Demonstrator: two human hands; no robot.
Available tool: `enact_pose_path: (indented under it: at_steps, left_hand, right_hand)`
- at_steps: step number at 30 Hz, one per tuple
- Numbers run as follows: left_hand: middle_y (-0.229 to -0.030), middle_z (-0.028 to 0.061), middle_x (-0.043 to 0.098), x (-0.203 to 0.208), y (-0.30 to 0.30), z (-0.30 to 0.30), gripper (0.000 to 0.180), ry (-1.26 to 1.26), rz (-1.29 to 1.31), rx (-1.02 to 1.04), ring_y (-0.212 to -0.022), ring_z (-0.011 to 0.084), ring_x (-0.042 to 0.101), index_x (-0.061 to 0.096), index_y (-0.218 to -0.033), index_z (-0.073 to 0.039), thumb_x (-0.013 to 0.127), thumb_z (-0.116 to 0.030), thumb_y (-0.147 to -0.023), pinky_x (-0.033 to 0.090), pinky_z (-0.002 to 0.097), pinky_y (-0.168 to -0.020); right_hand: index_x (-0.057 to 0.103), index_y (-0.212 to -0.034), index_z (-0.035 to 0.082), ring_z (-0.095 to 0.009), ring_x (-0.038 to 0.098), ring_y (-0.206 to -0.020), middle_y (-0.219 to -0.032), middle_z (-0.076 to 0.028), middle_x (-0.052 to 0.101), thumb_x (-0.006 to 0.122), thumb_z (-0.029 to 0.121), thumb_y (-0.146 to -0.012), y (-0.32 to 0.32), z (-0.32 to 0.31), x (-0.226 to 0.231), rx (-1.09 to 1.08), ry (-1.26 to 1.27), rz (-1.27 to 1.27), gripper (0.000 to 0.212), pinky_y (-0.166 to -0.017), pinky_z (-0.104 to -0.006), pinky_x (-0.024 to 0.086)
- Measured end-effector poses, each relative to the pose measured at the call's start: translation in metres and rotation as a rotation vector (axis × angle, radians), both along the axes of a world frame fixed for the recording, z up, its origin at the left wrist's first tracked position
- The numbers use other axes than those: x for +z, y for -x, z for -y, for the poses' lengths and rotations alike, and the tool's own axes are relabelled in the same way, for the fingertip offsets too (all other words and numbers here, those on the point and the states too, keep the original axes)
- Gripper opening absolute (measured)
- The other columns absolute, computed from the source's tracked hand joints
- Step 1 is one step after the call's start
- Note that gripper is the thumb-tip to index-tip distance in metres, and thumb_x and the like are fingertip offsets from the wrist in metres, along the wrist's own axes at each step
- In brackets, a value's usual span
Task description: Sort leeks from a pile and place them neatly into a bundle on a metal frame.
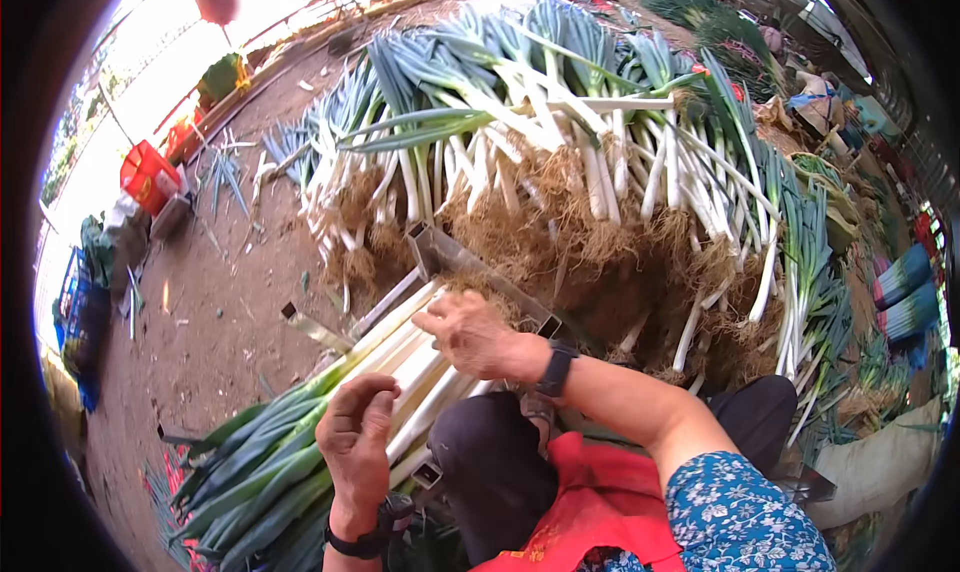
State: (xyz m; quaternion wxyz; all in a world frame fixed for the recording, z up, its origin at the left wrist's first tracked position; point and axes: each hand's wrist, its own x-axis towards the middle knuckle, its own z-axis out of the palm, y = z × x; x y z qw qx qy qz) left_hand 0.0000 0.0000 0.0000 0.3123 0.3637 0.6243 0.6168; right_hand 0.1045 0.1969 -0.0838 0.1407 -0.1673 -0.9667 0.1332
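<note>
A bundle of long leeks with green leaves and white stalks (300,412) lay in an angular grey metal frame (432,250), whose bars presumably kept the stalks side by side, its long axis slanting from leaves at lower left to roots at upper right. The bare left hand (358,442) was near the bundle's middle, its grip half curled, though whether it pinched anything could not be told. The bare right hand (480,337) was at the root end, probably steadying it, its grip bent and any hold hidden
</note>
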Motion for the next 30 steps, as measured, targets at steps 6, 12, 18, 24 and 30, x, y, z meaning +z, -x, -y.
enact_pose_path:
  at_steps: [6, 12, 18, 24, 30]
  left_hand:
    - [-0.087, 0.0081, 0.066, 0.037, -0.083, -0.074, 0.015, -0.092, 0.022, -0.497, -0.081, 0.0118, 0.063, 0.063, -0.108, 0.001, 0.062, -0.004, -0.093, 0.052, 0.0278, -0.072]
    - [-0.092, 0.0002, 0.066, -0.054, -0.152, -0.125, 0.019, 0.152, 0.209, -0.626, -0.075, 0.0056, 0.056, 0.064, -0.112, -0.002, 0.060, -0.013, -0.097, 0.047, 0.0220, -0.064]
    - [-0.087, 0.0115, 0.069, -0.064, -0.152, -0.146, 0.022, 0.241, -0.039, -0.588, -0.076, 0.0144, 0.063, 0.063, -0.112, -0.001, 0.060, -0.012, -0.093, 0.051, 0.0293, -0.064]
    - [-0.081, 0.0114, 0.066, -0.089, -0.143, -0.148, 0.020, 0.131, 0.166, -0.423, -0.074, 0.0159, 0.064, 0.065, -0.106, 0.000, 0.062, -0.014, -0.092, 0.052, 0.0305, -0.068]
    - [-0.102, 0.0099, 0.068, -0.075, -0.133, -0.166, 0.034, 0.128, 0.657, -0.342, -0.090, 0.0194, 0.067, 0.056, -0.125, -0.003, 0.063, -0.020, -0.096, 0.054, 0.0282, -0.069]
  right_hand:
    - [0.058, -0.121, -0.005, -0.034, 0.059, -0.112, -0.115, -0.023, 0.063, 0.068, 0.015, -0.085, -0.047, -0.103, 0.119, -0.352, -0.286, -0.514, 0.042, -0.100, -0.0427, 0.045]
    - [0.021, -0.146, -0.011, -0.040, 0.040, -0.135, -0.143, -0.033, 0.040, 0.074, 0.056, -0.076, -0.071, -0.227, 0.159, -0.594, 0.036, -0.076, 0.111, -0.113, -0.0378, 0.035]
    - [0.002, -0.148, -0.015, -0.042, 0.033, -0.140, -0.150, -0.037, 0.025, 0.076, 0.055, -0.068, -0.031, -0.261, 0.116, -0.678, 0.393, 0.316, 0.129, -0.117, -0.0362, 0.028]
    - [0.042, -0.135, -0.011, -0.029, 0.052, -0.120, -0.134, -0.026, 0.049, 0.081, 0.024, -0.069, -0.064, -0.223, 0.122, -0.575, 0.794, -0.054, 0.084, -0.101, -0.0335, 0.043]
    - [0.051, -0.130, -0.004, -0.013, 0.058, -0.096, -0.110, -0.007, 0.062, 0.081, 0.015, -0.067, -0.211, -0.121, 0.103, -0.346, 0.964, -0.391, 0.072, -0.081, -0.0267, 0.049]
